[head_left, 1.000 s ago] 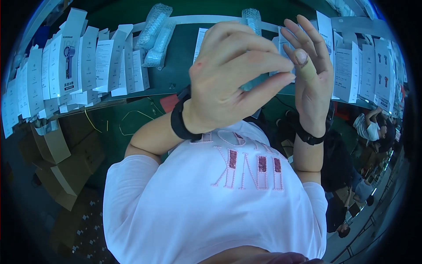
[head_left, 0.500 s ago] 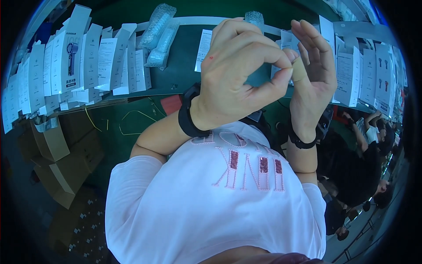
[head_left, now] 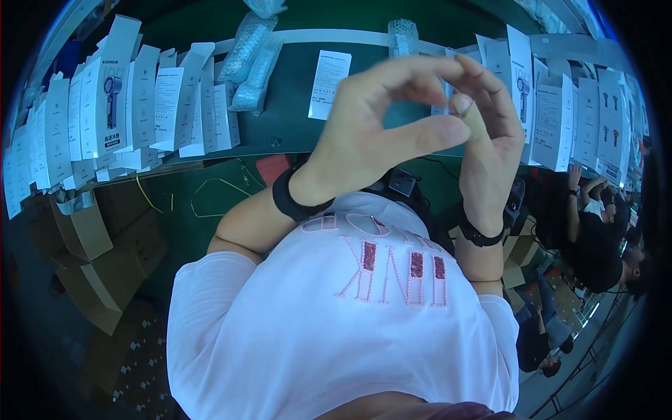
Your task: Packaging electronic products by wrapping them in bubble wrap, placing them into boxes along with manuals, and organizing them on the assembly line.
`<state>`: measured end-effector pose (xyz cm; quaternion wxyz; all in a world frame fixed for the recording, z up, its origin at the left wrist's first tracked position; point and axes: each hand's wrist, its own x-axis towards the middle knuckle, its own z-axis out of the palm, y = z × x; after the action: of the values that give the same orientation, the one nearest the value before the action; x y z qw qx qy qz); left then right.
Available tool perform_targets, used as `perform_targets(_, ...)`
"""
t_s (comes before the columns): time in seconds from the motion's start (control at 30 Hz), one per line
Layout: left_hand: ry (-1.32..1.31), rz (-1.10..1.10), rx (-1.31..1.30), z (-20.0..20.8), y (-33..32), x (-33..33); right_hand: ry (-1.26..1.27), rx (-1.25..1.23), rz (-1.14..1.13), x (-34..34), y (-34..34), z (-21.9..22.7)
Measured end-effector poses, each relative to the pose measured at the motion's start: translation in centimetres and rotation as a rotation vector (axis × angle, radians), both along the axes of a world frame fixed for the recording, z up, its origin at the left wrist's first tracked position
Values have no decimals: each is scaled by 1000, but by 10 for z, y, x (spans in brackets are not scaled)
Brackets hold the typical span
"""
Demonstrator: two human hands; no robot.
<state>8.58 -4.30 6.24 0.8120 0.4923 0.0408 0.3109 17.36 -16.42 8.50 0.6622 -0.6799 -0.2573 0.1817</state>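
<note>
My left hand (head_left: 381, 115), slightly blurred, reaches across to my right hand above the table edge. Its curved fingers and thumb stand apart with nothing seen between them. The left thumb tip overlaps the thumb of my right hand (head_left: 493, 140), around which a tan bandage (head_left: 476, 126) is wrapped. My right fingers point upward, loosely bent and apart from the thumb, and nothing shows in them. Whether the two hands touch is hard to make out. Behind the left wrist, a printed white leaflet (head_left: 330, 84) lies on the green table (head_left: 290, 126).
White product boxes (head_left: 105, 105) stand in rows at the left; more white boxes (head_left: 553, 122) stand at the right. Bubble-wrapped items (head_left: 255, 70) lie at the back, with another bubble-wrapped piece (head_left: 403, 38) near the middle. Cardboard cartons (head_left: 91, 259) sit below left. A co-worker (head_left: 595, 245) is at right.
My left hand has opened from a pinch at the bandaged thumb, its index finger and thumb spreading. Both hands have lowered slightly, uncovering more of the leaflet.
</note>
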Motion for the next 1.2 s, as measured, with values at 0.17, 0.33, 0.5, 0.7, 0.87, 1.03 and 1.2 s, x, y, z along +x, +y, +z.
perform_targets(0.17,128,-286,107,-31,1,-3,111,-118,127,-5,-10,-15)
perform_targets(0.33,535,-239,418,-81,32,-24,-109,-719,96,42,-22,-57)
perform_targets(0.5,898,-42,492,-132,64,-53,-415,-857,-35,116,30,-153)
perform_targets(0.7,992,49,854,-191,46,-32,-700,-830,-100,197,84,-261)
perform_targets(0.87,1081,82,977,-212,16,-2,-598,-1257,130,187,73,-246)
perform_targets(1.03,619,181,755,-174,-9,50,-855,-988,143,126,30,-158)
perform_targets(1.2,385,-77,697,-178,0,88,-800,-774,163,67,11,-29)
